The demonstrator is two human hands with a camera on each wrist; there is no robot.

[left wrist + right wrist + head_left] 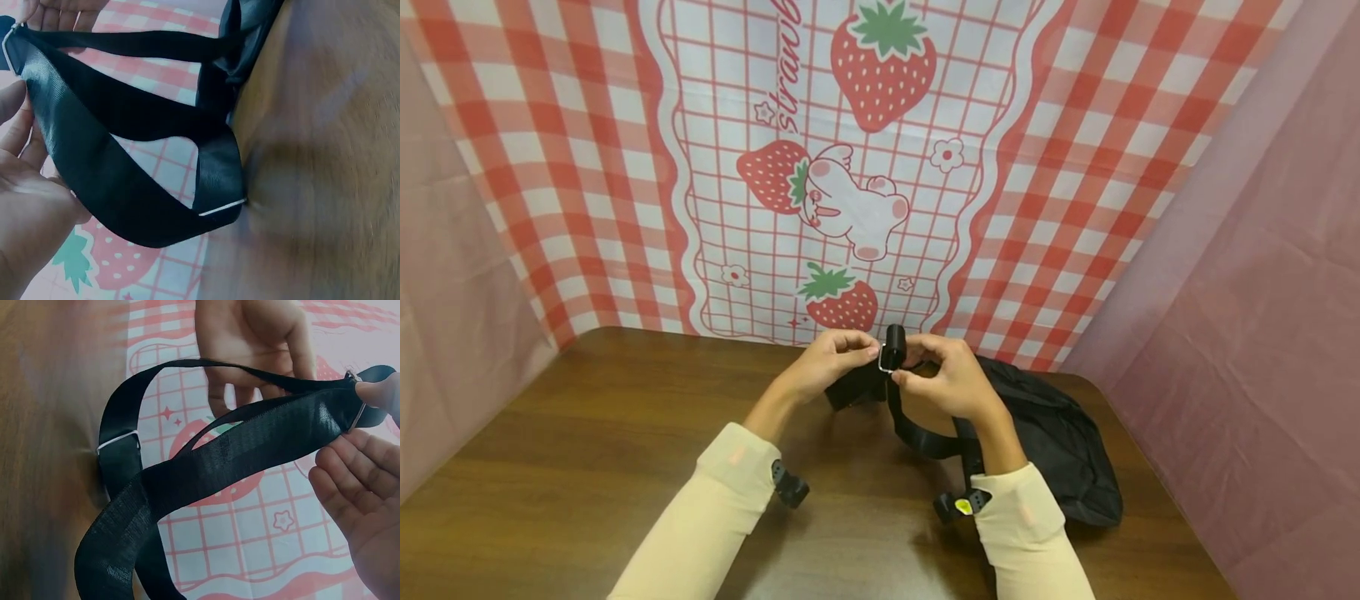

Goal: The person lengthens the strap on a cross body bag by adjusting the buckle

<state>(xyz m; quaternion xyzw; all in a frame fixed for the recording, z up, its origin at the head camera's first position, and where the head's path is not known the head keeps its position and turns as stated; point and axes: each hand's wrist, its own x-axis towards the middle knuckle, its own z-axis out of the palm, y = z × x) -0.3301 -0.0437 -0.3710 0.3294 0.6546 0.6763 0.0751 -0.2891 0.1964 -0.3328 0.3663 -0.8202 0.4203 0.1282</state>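
A black webbing strap (pixel 250 447) with a silver metal adjuster buckle (pixel 882 358) is held up above the table. My left hand (pixel 829 365) pinches the strap at the buckle's left side with thumb and index finger. On the other side, my right hand (pixel 951 379) grips it, its thumb at the buckle's lower edge and its fingers partly hidden behind the strap. In the right wrist view, the strap passes through the buckle and hangs in loops. Lower on the loop sits a second metal slider (pixel 223 208). The strap runs to a black fabric bag (pixel 1067 450) beside my right forearm.
The brown wooden table (pixel 625 450) lies under both arms. Behind it hangs a red-and-white checked strawberry cloth (pixel 1000 242), with pink cloth (pixel 1247 350) at the sides. The bag lies toward the table's right edge.
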